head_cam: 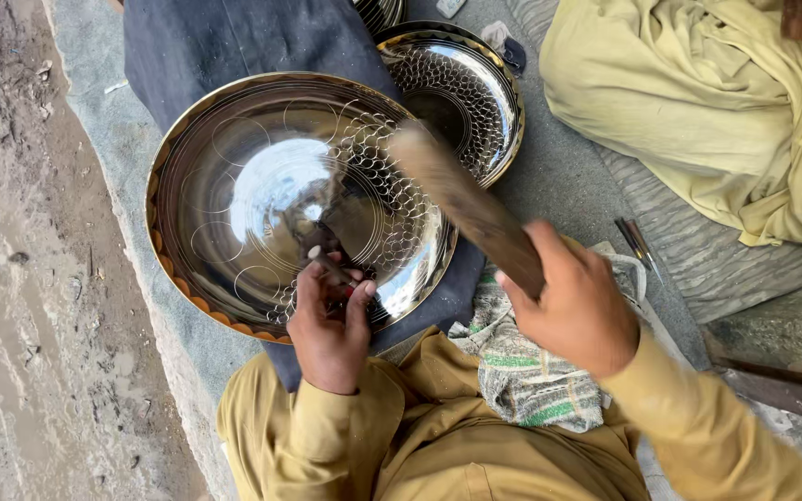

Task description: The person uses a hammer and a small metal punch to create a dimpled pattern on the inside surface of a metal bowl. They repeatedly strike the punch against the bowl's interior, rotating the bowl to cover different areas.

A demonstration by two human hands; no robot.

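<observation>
Your left hand pinches a small metal punch upright on the large round shiny engraved metal tray, steadying it, while your right hand, just right of the tray, grips 1 wooden mallet raised above it.

Your large metal tray is mirror-bright silver with a gold scalloped rim, engraved with thin circles and a fish-scale pattern across its right part. The second tray behind it shows the same silver shine, gold edge and scale pattern. Your wooden mallet is dull brown. Your sleeves are khaki yellow. The cloth on your lap is grey-white with green stripes; the cloth under the trays is dark blue.
</observation>
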